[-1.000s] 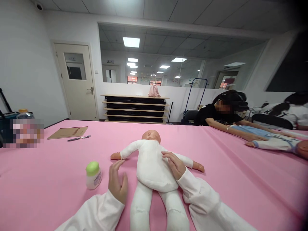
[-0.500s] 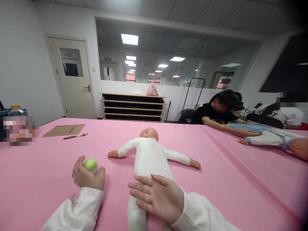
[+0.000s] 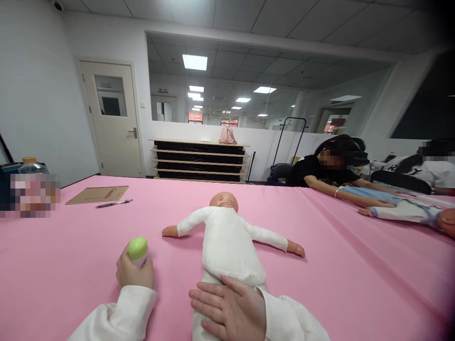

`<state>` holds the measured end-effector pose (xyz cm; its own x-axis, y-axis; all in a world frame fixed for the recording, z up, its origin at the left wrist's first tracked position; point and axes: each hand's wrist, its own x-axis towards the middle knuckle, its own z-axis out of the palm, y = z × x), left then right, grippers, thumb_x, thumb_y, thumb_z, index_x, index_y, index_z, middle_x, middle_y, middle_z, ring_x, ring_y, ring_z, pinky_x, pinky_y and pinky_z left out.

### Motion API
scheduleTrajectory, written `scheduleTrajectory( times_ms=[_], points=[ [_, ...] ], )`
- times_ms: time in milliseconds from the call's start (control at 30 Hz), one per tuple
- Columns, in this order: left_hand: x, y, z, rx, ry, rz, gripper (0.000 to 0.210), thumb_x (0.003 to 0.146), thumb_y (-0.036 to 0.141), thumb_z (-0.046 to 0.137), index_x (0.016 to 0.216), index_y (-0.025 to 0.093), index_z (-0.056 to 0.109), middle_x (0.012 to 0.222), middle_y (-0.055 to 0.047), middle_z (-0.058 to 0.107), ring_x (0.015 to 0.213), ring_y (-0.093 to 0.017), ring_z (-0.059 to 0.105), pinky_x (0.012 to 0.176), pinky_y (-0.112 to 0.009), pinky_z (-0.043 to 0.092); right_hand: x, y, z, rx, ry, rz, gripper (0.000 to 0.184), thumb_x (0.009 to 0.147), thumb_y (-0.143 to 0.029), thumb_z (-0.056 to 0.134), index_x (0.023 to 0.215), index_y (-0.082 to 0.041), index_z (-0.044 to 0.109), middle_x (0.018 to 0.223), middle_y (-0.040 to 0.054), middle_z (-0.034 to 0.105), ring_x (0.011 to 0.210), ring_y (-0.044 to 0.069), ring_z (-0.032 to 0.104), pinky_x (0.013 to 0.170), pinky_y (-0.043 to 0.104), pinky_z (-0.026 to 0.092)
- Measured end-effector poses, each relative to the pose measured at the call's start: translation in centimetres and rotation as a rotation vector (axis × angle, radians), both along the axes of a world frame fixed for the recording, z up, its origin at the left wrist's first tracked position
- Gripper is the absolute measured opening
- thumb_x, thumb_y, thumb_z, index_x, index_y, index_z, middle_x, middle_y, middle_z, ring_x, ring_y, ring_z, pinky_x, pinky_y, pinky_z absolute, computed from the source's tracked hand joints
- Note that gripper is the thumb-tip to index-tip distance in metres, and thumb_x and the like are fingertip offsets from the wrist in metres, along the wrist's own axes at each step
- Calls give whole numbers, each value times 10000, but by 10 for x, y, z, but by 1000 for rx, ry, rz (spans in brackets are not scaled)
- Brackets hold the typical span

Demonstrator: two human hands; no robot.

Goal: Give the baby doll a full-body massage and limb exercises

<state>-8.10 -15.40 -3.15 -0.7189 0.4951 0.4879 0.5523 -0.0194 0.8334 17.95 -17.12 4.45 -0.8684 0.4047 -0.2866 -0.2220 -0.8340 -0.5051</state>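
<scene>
A baby doll (image 3: 231, 241) with a white cloth body lies on its back on the pink-covered table, its arms spread and its head away from me. My left hand (image 3: 135, 272) is wrapped round a small bottle with a light green cap (image 3: 138, 248), to the left of the doll. The lower part of the bottle is hidden by my fingers. Over the doll's legs is my right hand (image 3: 231, 308), palm up, fingers stretched out, with nothing in it. Whether it touches the legs I cannot tell.
A brown notebook (image 3: 97, 194) and a pen (image 3: 113, 203) lie at the far left, near a bottle with an orange cap (image 3: 29, 163). On the right, a person in black (image 3: 309, 170) leans over another doll (image 3: 405, 208) in blue and white. A pink backpack (image 3: 227, 135) stands on stacked boards behind.
My left hand has closed round the green-capped bottle; its fingers were looser before. My right hand stays open, slightly lower in view. The view has tilted slightly up.
</scene>
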Motion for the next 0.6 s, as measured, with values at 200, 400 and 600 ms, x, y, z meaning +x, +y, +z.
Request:
scheduleTrajectory(
  times_ms=[200, 400, 600],
  points=[
    [41, -21, 32, 305, 619, -217, 430, 804, 207, 489, 1224, 302, 495, 1161, -47, 600, 1090, -239, 530, 923, -393, 378, -1, 0, 3, 10, -37, 1, 568, 738, -453, 579, 1171, -92, 508, 1368, 153, 393, 1229, 208, 429, 963, 310, 335],
    [62, -43, 44, 375, 1088, -383, 295, 860, 230, 496, 1049, 429, 603, 984, 60, 687, 1016, -167, 590, 1021, -356, 229, -1, 0, -1, 86, 12, 105, 725, 668, -575, 602, 1181, -69, 522, 1190, 180, 551, 1130, 241, 520, 988, 348, 286],
    [56, -41, 49, 437, 1173, -268, 306, 828, 223, 527, 1045, 420, 613, 989, 59, 686, 981, -180, 601, 999, -361, 264, -2, -2, -3, 73, -4, 68, 706, 691, -592, 560, 1147, -54, 536, 1219, 198, 519, 1132, 242, 510, 970, 349, 296]
  ],
)
